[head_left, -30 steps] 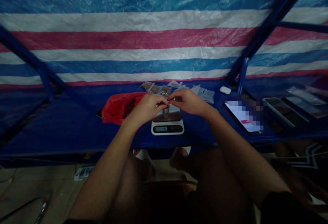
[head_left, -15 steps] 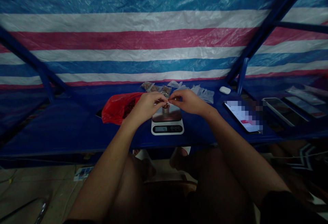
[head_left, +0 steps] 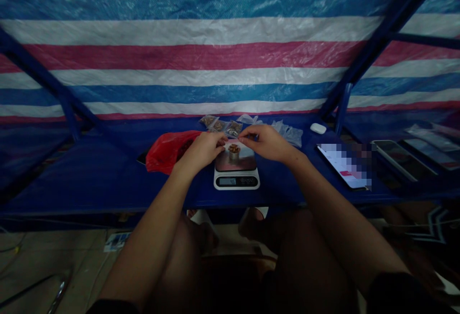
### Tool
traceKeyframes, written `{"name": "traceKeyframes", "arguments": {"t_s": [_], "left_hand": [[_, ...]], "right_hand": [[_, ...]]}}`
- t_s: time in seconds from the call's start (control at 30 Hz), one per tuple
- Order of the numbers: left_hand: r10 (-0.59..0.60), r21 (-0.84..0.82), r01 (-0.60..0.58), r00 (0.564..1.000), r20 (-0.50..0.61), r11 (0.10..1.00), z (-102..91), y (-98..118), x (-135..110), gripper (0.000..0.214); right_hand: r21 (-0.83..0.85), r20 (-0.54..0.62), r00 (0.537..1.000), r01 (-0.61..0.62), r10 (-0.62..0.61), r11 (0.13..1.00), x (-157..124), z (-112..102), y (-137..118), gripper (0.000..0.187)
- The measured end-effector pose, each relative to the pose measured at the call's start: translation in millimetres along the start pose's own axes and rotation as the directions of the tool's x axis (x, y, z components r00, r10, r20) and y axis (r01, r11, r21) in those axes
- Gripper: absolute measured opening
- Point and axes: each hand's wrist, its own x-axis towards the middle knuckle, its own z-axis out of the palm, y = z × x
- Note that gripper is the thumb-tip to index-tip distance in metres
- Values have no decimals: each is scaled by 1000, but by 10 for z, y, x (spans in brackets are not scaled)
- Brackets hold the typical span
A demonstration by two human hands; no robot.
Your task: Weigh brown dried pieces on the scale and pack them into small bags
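Note:
A small metal cup [head_left: 235,155] heaped with brown dried pieces [head_left: 234,148] stands on the plate of a white kitchen scale [head_left: 236,182] with a lit display. Left of the cup is my left hand [head_left: 205,150], its thumb and fingers a little apart and no object visible between them. My right hand [head_left: 266,142] hovers over the scale's back right, fingertips pinched together; whatever they hold is too small to name. Close by my left wrist lies an open red plastic bag [head_left: 163,153] with dark contents.
Several small filled clear bags [head_left: 218,126] lie behind the scale, with flat clear bags [head_left: 292,134] to their right. A white earbud case [head_left: 318,128], a lit phone [head_left: 343,165] and another phone [head_left: 404,159] are on the right. Blue metal bars [head_left: 362,57] slant before a striped tarp [head_left: 215,57].
My hands have drawn apart from above the cup, the left one moving left. The heaped cup now shows fully between them. The view has shifted slightly.

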Motion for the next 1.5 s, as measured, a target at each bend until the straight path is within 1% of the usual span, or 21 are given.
{"name": "traceKeyframes", "arguments": {"t_s": [0.27, 0.4, 0.47, 0.57, 0.63, 0.7, 0.8, 1.0, 1.23, 1.4, 1.5], "left_hand": [[22, 52, -24, 999, 39, 998, 41, -24, 35, 32], [38, 42, -39, 999, 30, 998, 37, -58, 35, 31], [37, 1, -37, 999, -1, 999, 16, -66, 27, 28], [29, -112, -40, 994, -102, 993, -25, -25, 7, 21], [34, -199, -67, 986, -165, 978, -42, 41, -4, 17], [57, -277, -106, 982, -179, 955, -41, 114, -7, 16], [97, -338, -140, 985, -143, 931, -15, 186, 4, 16], [126, -339, -150, 988, -91, 929, 32, 199, 27, 14], [117, -350, -139, 990, -81, 927, 20, 218, 20, 14], [112, -361, -150, 986, -124, 920, 20, 174, 20, 13], [119, -347, -178, 975, -186, 921, 26, 153, 17, 11]], "right_hand": [[-31, -11, 1000, -14, 14, 999, 1, 3, 54, 20], [-31, -11, 1000, -15, 14, 999, 0, -13, 34, 21], [-29, -16, 1000, -13, 13, 999, -3, -23, 28, 22], [-19, -26, 1000, -8, 7, 1000, -6, -30, 34, 23], [-5, -29, 1000, 4, -4, 1000, -3, -27, 48, 23], [13, -29, 999, 22, -22, 1000, 3, -17, 65, 22], [26, -22, 999, 35, -35, 999, 11, 0, 86, 20], [7, 0, 999, 35, -35, 999, 8, 9, 88, 21], [-15, 29, 999, 30, -29, 999, 1, 13, 76, 22], [-4, 34, 999, 23, -22, 1000, 1, 16, 60, 23], [-11, 26, 999, 20, -20, 1000, 3, 6, 89, 22]]}}
